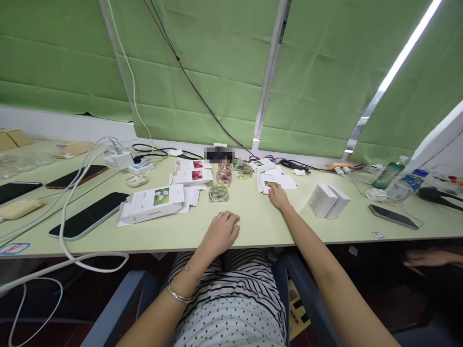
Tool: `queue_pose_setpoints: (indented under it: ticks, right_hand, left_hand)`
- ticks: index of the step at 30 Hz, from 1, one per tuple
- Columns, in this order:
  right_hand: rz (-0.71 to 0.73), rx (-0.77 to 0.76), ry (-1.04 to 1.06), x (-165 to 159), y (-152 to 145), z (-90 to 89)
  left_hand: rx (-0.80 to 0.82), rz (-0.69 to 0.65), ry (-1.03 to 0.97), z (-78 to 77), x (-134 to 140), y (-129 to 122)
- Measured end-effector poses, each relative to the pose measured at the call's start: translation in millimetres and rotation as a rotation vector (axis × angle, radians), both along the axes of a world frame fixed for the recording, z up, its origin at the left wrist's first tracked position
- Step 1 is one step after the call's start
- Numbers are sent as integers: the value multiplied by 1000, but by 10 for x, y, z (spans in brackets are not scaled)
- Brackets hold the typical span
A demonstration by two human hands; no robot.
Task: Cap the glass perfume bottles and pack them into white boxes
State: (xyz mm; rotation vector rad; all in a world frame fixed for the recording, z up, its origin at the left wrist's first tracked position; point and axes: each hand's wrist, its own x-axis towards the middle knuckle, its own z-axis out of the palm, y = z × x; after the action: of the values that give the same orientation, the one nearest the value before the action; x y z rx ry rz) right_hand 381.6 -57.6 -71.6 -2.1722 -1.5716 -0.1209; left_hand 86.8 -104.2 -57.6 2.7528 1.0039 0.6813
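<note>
Head view: your left hand (221, 231) lay palm down on the tabletop (260, 226) near the front edge, grip loosely curled, thumb slightly apart from the fingers, nothing visible in it. Your right hand (278, 195) had its fingertips on a small white box (264, 184); couldn't tell if that grip was clamped or just resting. Box at 10 o'clock of that hand, white paper (288, 182) at 1, upright boxes (322, 202) at 3. From your left hand: clear bottle (218, 193) at 12, pink bottles (224, 175) beyond it, red-flower boxes (187, 177) at 11, large flower-print box (152, 202) at 10, dark phone (90, 216) at 9.
</note>
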Motion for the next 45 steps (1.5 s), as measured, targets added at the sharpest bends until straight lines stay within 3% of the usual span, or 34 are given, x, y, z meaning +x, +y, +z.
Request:
queue_pose_setpoints:
  ticks: [13, 19, 25, 26, 29, 32, 35, 39, 45]
  right_hand:
    - [16, 77, 69, 0, -3, -20]
    - [65, 182, 144, -94, -78, 78]
    - [63, 590, 430, -234, -281, 208]
    - [57, 599, 436, -226, -297, 218]
    - [108, 414, 437, -168, -290, 221]
    - [228, 179, 464, -164, -281, 195]
    - [368, 46, 486, -296, -382, 163]
    - [605, -36, 538, -518, -695, 140]
    - [716, -56, 762, -459, -1123, 132]
  left_hand:
    - [-11, 9, 9, -6, 4, -2]
    - [-26, 12, 18, 38, -4, -27]
    - [-26, 6, 12, 39, -3, -30]
    - [-26, 6, 12, 35, -1, -30]
    - [-39, 18, 9, 27, -1, -33]
    - [-77, 34, -64, 26, -8, -34]
    - [-83, 27, -159, 31, -19, -22]
    - [-147, -11, -101, 48, -31, 6]
    - [-242, -31, -59, 123, -56, 28]
